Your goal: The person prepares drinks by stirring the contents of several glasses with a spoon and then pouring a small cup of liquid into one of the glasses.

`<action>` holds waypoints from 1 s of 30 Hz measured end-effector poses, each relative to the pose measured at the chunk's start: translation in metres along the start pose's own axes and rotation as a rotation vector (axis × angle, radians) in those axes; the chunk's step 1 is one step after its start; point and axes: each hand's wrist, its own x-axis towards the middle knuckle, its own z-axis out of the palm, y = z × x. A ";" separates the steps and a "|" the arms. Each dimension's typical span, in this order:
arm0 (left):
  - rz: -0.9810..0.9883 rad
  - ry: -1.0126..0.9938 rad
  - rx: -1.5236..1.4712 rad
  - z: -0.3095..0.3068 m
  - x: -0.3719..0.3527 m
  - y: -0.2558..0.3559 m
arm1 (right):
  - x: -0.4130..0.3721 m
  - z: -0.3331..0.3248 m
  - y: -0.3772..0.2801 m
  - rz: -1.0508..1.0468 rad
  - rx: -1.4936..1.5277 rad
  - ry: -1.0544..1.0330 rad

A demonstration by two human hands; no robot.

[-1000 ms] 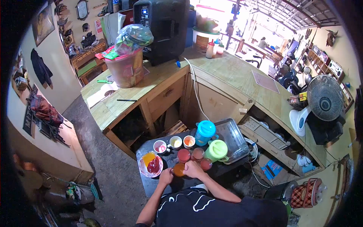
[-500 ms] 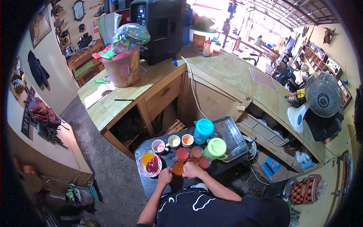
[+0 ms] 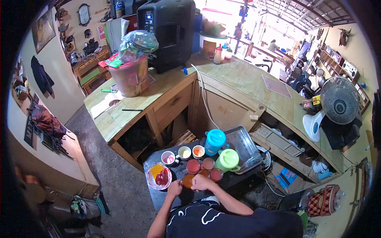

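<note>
Amber liquid shows in the cup (image 3: pixel 188 182) between the two hands, which sits toward the near edge of the dark counter (image 3: pixel 156 197), well in from its left near corner. The left hand (image 3: pixel 175 187) is closed on the cup's left side. The right hand (image 3: pixel 202 183) is curled at the right side of the rim; its fingertips are hidden, so I cannot tell whether it grips the cup or something thin over it.

With liquid inside, the cup should feel fairly heavy and prone to slosh; it looks stiff, perhaps glass, so likely breakable and slick if wet. Best held low around the wall and kept level. Red-filled glasses (image 3: pixel 193 167) crowd just beyond it, so sideways room is tight. Toward the left edge lies the plate (image 3: pixel 152 183) with yellow and red pieces; the white cups (image 3: pixel 182 158) line the far edge, with the green pitcher (image 3: pixel 229 160) farther right.

Against the earliest frame, the right hand has come slightly nearer the body, baring part of a glass behind it. Cup, plate and pitcher keep their places; the whole view has shifted a little.
</note>
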 end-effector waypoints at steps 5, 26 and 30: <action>-0.001 -0.015 -0.022 0.002 0.004 -0.005 | 0.006 0.009 0.001 -0.088 -0.023 0.492; -0.018 -0.025 -0.014 -0.001 0.006 -0.004 | 0.002 0.005 0.008 -0.068 0.043 0.027; -0.016 -0.017 0.001 -0.001 0.004 -0.004 | 0.001 0.008 0.001 -0.054 0.375 0.275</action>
